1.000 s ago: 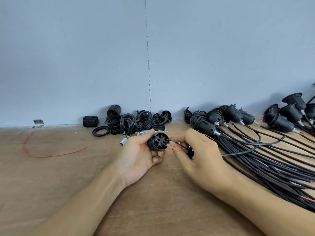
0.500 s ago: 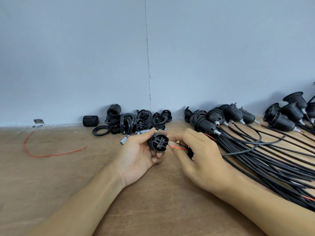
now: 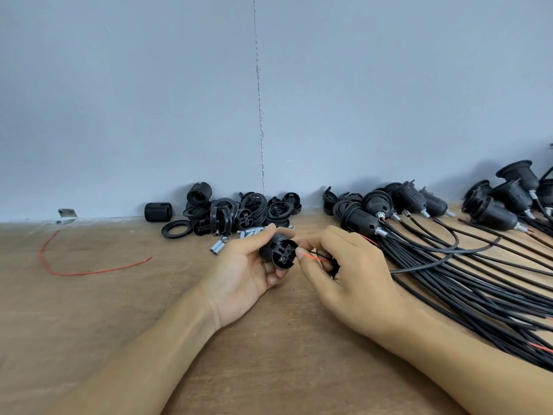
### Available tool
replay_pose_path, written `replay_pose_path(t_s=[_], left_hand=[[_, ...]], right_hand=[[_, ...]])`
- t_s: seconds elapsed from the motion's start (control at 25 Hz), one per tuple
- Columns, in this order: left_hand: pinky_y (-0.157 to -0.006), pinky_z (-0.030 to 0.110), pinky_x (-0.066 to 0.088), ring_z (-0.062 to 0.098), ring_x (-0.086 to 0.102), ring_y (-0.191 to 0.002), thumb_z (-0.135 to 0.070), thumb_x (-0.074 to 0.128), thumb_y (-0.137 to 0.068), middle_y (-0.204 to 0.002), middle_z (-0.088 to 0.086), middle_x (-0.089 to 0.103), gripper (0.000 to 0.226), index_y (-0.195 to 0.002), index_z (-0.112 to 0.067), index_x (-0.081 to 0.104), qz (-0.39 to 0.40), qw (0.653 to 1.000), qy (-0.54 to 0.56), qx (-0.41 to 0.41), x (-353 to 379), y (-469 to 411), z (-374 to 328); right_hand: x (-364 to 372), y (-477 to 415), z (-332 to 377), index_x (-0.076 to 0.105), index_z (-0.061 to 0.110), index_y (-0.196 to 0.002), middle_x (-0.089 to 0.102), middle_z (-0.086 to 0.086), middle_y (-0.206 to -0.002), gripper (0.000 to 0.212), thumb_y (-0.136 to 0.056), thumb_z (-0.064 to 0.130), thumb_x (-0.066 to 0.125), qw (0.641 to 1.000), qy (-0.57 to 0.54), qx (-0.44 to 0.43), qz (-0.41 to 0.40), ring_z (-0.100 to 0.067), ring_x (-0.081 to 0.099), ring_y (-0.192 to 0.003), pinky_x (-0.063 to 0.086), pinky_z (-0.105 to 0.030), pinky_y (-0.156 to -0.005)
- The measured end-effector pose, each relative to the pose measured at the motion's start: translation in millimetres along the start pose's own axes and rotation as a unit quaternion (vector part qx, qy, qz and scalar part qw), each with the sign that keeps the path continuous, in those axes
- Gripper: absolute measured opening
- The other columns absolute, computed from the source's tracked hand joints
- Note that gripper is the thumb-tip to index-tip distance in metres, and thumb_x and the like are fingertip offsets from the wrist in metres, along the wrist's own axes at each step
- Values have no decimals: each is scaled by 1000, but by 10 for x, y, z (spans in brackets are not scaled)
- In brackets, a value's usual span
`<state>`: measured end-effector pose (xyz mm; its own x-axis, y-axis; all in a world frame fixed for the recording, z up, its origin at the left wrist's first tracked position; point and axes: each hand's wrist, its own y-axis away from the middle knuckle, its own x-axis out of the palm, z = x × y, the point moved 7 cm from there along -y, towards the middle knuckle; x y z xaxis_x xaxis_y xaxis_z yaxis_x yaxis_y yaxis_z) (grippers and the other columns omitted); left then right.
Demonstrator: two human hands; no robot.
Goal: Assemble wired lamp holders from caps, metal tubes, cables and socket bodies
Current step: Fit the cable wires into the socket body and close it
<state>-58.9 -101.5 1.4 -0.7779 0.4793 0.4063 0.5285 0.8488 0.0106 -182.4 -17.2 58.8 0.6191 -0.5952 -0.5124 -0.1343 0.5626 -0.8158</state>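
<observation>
Head view shows the red wire [image 3: 312, 256], pinched by fingers of the right hand [image 3: 347, 277], now brought tip-first against the terminal face of the socket [image 3: 279, 254], which the left hand [image 3: 239, 274] clamps in curled fingers over the counter [image 3: 119, 310], so insertion looks imminent

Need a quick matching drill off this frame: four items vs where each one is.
1. socket body
2. short red wire end
3. long loose red wire
4. wired holders

a. lying alone on the table, far left
b. gripped in the left hand
c. in a row at right, by the wall
d. pinched by the right hand

Pairs: 1-b, 2-d, 3-a, 4-c
</observation>
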Motion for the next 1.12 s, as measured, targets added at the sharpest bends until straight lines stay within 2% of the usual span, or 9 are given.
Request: replay_pose_path(t_s=[0.12,0.28,0.48,0.6,0.68,0.8,1.0,1.12], left_hand=[[-50,24,39,15,54,-57,-35,62,-88,-78,6,65,27,-92,-14,78,-7,1000,-15,3,-8,6,5],[-62,28,41,15,61,-63,-38,67,-83,-84,7,71,23,-89,-20,81,-8,999,-36,15,12,24,-7],[-64,27,49,19,65,-68,-35,70,-83,-88,11,73,23,-92,-17,80,-11,999,-37,21,7,43,-1],[-64,27,57,23,69,-71,-33,74,-79,-91,17,74,31,-97,-8,77,-12,1000,-14,21,5,36,9],[-65,28,59,24,70,-73,-31,73,-81,-92,18,74,26,-94,-10,80,-9,1000,1,20,6,34,5],[-66,28,59,24,71,-75,-28,69,-86,-93,16,74,21,-94,-14,82,-2,1000,17,22,-6,42,-11],[-76,31,61,30,75,-90,-19,72,-84,-105,17,75,17,-98,-15,81,2,999,35,21,-25,38,-3],[-74,32,62,31,76,-91,-16,75,-77,-105,15,76,22,-98,-15,82,-9,999,33,13,-49,27,16]], right_hand=[[-19,-10,7,67,21,-86,36,34,-70,4,-89,23,66,1000,20,11,-6,4,39,-67,37,-24,-66],[-53,-24,-19,67,20,-83,34,26,-68,4,-86,23,67,997,59,38,-15,-8,46,-69,35,-24,-64],[-48,-6,-26,68,18,-85,41,21,-75,5,-88,22,66,997,78,22,-1,-12,45,-69,32,-22,-66],[-28,5,-57,67,18,-87,43,20,-75,5,-89,21,65,998,62,28,1,-12,47,-67,40,-27,-66],[-7,9,-95,66,17,-90,51,16,-75,6,-91,22,63,999,37,38,9,-13,51,-67,47,-35,-65],[5,20,-115,66,17,-92,59,11,-80,9,-93,23,60,999,10,42,18,-18,56,-69,50,-39,-66],[-7,22,-139,67,17,-92,58,12,-79,7,-92,21,61,999,-7,47,14,-16,55,-69,50,-41,-65],[2,23,-155,67,16,-92,60,8,-79,8,-93,20,61,999,-12,44,25,-18,55,-69,50,-42,-65]])
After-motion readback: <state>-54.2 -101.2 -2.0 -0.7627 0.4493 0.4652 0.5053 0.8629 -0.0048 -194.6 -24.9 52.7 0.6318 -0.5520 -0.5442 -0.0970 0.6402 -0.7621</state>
